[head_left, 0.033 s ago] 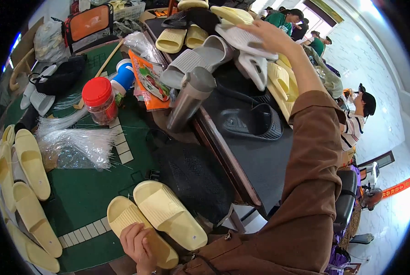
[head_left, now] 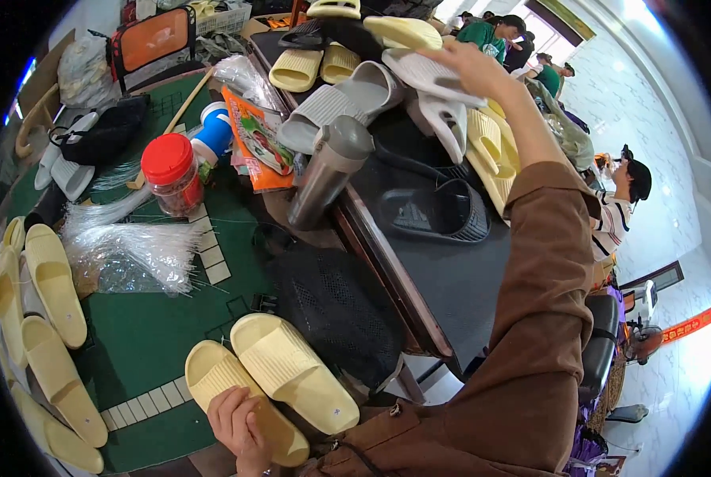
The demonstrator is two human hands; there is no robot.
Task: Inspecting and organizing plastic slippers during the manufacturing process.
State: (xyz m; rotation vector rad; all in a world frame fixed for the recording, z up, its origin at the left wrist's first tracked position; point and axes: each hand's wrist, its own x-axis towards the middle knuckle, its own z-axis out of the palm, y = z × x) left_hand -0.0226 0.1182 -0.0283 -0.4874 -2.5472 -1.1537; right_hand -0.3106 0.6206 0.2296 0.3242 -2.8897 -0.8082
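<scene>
The person's right hand [head_left: 471,70], upper right of centre — fingers closed on a white slipper's [head_left: 416,71] edge. Left hand [head_left: 235,423], lower left of centre — fingers curled against a yellow slipper [head_left: 212,372] by the green worktop [head_left: 145,350]; grip cannot be told.

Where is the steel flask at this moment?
In the head view, the steel flask is just above and left of centre, right of the orange packet and in front of a light grey slipper.
</scene>
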